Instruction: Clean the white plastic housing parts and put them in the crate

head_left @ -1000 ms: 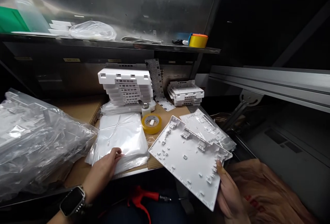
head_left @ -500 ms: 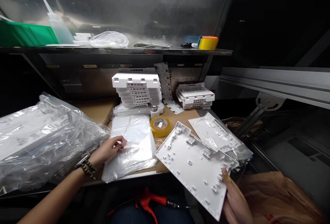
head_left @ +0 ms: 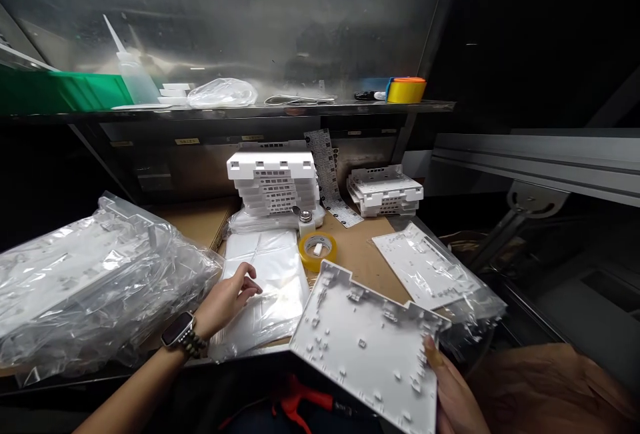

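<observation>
My right hand grips the right edge of a white plastic panel, its thumb on the inner face with small clips and posts. Over a stack of clear plastic bags, my left hand has its fingers loosely curled and apart, with nothing between them. Right of the bags lies a roll of yellow tape. Another white panel in clear film lies behind the held one. At the left is a big pile of bagged white panels.
White housings are stacked at the back, with a smaller stack to the right. A label strip stands between them. The shelf above carries a green bin, a bottle and yellow tape. A red air gun is below the table edge.
The view has shifted a little. The held panel has moved slightly left and down relative to the table. My left hand's fingers have spread somewhat over the bags.
</observation>
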`<state>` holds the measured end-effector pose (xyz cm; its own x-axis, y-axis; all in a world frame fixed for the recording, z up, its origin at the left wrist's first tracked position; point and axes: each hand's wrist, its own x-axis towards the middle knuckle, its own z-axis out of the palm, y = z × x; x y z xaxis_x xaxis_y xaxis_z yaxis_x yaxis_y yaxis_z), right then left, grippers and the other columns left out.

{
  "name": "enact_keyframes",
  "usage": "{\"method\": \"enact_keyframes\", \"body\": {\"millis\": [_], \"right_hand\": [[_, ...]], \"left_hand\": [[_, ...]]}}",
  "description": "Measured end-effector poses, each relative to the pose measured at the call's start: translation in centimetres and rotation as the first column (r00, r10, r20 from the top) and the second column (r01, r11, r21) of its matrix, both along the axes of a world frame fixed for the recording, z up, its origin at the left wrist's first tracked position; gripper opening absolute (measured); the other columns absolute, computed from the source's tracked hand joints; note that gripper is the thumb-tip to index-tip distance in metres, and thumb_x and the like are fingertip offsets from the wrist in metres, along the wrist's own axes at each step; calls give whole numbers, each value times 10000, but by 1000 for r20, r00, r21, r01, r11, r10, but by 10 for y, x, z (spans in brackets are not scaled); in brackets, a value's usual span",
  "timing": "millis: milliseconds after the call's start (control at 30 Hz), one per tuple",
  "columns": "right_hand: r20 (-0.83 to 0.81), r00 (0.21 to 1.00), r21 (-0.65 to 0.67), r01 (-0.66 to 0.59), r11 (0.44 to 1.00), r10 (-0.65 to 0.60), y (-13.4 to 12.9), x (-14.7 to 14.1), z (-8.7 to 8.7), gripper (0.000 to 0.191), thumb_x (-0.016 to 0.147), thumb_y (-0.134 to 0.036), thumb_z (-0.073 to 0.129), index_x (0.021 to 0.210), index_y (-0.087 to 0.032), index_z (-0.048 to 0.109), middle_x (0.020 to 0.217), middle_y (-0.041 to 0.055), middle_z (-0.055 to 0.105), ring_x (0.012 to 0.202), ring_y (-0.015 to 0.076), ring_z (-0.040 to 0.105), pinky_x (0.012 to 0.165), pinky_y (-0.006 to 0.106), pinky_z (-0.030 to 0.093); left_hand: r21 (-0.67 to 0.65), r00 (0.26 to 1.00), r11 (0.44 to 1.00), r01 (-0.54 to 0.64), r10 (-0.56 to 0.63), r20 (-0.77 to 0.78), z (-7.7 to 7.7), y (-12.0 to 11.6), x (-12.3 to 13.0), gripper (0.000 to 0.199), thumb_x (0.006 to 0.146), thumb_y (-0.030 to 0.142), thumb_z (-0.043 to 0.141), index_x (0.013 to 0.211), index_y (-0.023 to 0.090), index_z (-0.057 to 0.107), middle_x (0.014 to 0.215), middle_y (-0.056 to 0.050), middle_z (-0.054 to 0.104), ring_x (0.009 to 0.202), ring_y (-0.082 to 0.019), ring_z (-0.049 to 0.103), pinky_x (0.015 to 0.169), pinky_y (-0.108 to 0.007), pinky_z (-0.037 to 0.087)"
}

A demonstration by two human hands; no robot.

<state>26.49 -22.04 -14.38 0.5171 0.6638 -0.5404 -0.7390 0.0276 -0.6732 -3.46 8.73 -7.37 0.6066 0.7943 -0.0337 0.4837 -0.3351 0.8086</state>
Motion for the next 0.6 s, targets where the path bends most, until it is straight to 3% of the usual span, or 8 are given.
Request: {"method": "enact_keyframes", "body": {"millis": [133, 200, 300, 400, 500, 600], "right_hand": [[46, 986, 83, -163, 983, 160, 19, -28, -3, 651, 725, -636, 847, 1135, -142, 744, 971, 146, 815, 1029, 369, 762, 922, 509, 585], [110, 952, 158, -302, 940, 287, 37, -49, 0, 607, 735, -665, 820, 1062, -156, 776, 963, 146, 811, 1039, 359, 753, 938, 501, 564], [226, 865, 289, -498, 817, 448, 69, -78, 8, 591, 751, -714, 765, 1063, -213, 799, 986, 106, 807, 1065, 337, 736, 972, 478, 524], [255, 802, 334, -598, 729, 541, 93, -91, 14, 535, 793, -704, 734, 1056, -244, 805, 914, 48, 804, 1015, 305, 748, 972, 442, 507], [236, 787, 316, -617, 721, 570, 100, -87, 13, 539, 818, -673, 738, 1006, -173, 808, 850, 71, 795, 931, 296, 761, 911, 417, 529], [213, 800, 294, -600, 744, 561, 95, -74, 5, 602, 833, -679, 726, 1021, -111, 791, 827, 103, 789, 877, 285, 764, 874, 401, 542]], "left_hand": [[-255, 991, 962, 93, -66, 114, 0, -10, 13, 453, 718, 441, 800, 884, 277, 411, 726, -12, 751, 698, -244, 707, 675, -368, 549], [-310, 983, 942, 128, -80, 164, -2, -25, 26, 504, 662, 397, 865, 848, 271, 413, 694, 16, 722, 676, -219, 694, 674, -345, 546], [-293, 972, 947, 132, -66, 225, -11, -52, 48, 520, 618, 298, 922, 799, 258, 437, 674, 54, 658, 675, -172, 659, 649, -278, 495], [-281, 952, 949, 144, -56, 300, -27, -67, 62, 484, 656, 307, 901, 775, 257, 435, 672, 65, 595, 649, -147, 616, 612, -261, 463], [-277, 935, 945, 171, -67, 348, -41, -61, 62, 471, 688, 397, 875, 762, 256, 432, 674, 44, 587, 677, -173, 634, 653, -305, 520], [-202, 931, 974, 104, -23, 365, -45, -43, 51, 439, 807, 507, 740, 731, 256, 388, 723, 20, 571, 706, -185, 637, 682, -356, 569]]}}
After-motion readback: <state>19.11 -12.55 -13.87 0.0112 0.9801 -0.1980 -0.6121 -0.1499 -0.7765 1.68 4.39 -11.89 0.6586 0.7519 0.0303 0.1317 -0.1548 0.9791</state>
